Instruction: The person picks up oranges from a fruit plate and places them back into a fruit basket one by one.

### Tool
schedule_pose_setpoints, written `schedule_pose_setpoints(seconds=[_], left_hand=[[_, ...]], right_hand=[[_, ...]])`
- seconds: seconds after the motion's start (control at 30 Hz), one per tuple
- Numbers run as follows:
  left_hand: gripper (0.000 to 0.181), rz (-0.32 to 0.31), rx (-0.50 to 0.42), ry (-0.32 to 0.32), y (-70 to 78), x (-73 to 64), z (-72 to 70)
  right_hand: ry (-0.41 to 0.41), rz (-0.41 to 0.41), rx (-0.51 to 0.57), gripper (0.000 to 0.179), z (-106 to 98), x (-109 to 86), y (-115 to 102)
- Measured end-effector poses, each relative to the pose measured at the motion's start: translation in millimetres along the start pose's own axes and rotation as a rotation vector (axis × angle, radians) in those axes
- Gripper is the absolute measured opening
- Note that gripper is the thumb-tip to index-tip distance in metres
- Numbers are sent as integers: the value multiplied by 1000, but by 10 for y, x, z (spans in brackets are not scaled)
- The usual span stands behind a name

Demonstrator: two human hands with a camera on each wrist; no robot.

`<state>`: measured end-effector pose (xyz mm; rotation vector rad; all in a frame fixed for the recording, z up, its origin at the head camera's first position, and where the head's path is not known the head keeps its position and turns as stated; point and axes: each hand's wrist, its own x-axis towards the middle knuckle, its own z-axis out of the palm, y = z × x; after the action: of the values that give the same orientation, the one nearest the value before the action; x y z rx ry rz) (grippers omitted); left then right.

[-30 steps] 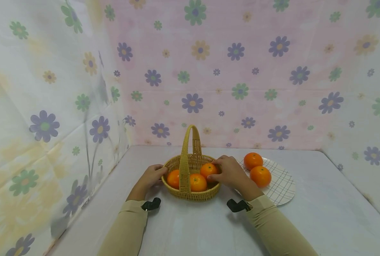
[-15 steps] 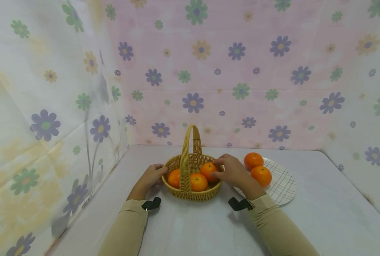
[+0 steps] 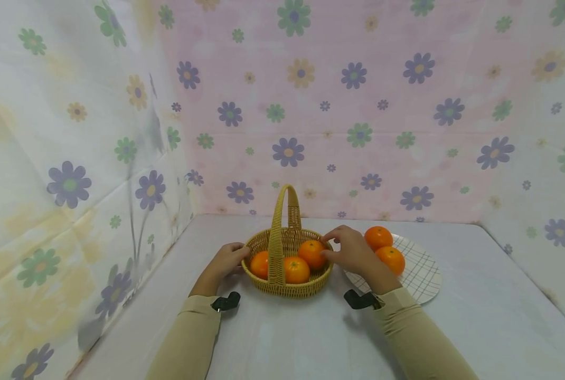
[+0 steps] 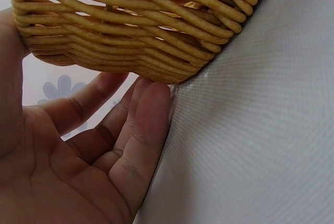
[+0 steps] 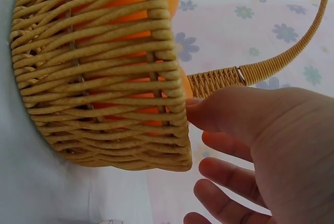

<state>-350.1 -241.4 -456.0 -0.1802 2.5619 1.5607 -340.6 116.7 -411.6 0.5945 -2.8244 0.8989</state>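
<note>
A yellow wicker basket with a tall arched handle stands mid-table, holding oranges, among them a right-hand orange, a front orange and a left orange. My left hand holds the basket's left side. In the left wrist view, its thumb is up by the rim and its fingertips are low against the woven wall. At the right rim is my right hand, fingers spread and relaxed, thumb tip beside the right-hand orange. In the right wrist view its other fingers extend outside the basket.
Right of the basket lies a white plate with a dark grid pattern. Two more oranges rest on it, a rear one and a nearer one, partly behind my right forearm. Flowered cloth encloses the table behind and on both sides.
My right hand has let go of the right-hand orange in the basket and moved slightly right, its fingers loosening. The left hand has stayed at the basket's left side.
</note>
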Motion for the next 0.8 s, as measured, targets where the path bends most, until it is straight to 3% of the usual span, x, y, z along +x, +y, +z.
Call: schedule_pose_setpoints(seconds=[0.47, 0.8], left_hand=[[53, 3, 1, 0, -30, 14, 0], [54, -9, -6, 0, -22, 12, 2]], right_hand=[[179, 92, -43, 34, -108, 5, 190], [297, 161, -72, 44, -220, -1, 398]])
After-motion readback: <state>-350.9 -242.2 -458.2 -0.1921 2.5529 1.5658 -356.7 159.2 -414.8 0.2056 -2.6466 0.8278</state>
